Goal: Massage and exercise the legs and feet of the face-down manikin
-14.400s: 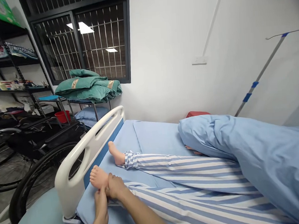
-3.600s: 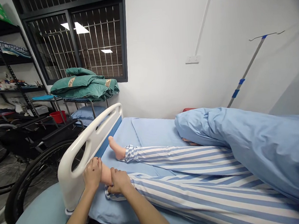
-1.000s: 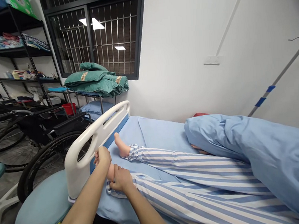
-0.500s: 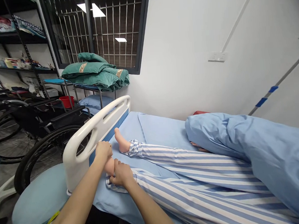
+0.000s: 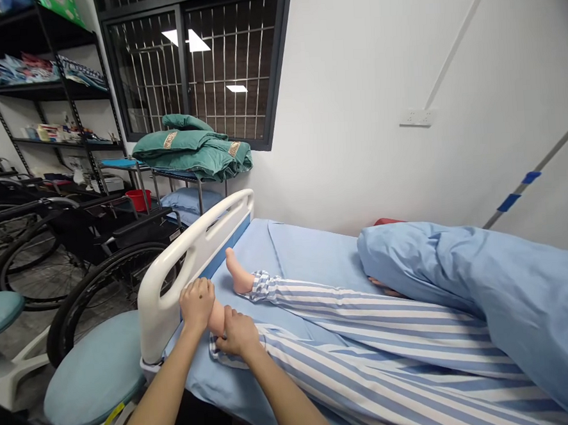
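While the left hand [image 5: 196,304] and right hand [image 5: 238,332] grip one mannequin ankle [image 5: 217,319], a second foot [image 5: 238,273] lying bare, apart

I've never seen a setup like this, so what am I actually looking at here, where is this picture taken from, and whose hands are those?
There's no machine here. These are a person's own two bare hands, filmed by a single camera worn on their head, so the view looks forward and down as they would see it. The left hand is around the far end of a bare foot, and the right hand holds it nearer the ankle, by the cuff of the striped pyjama trousers. The foot looks like a care mannequin's. The figure lies on a blue sheet on a hospital-style bed, under a blue quilt, beside a white bed rail.
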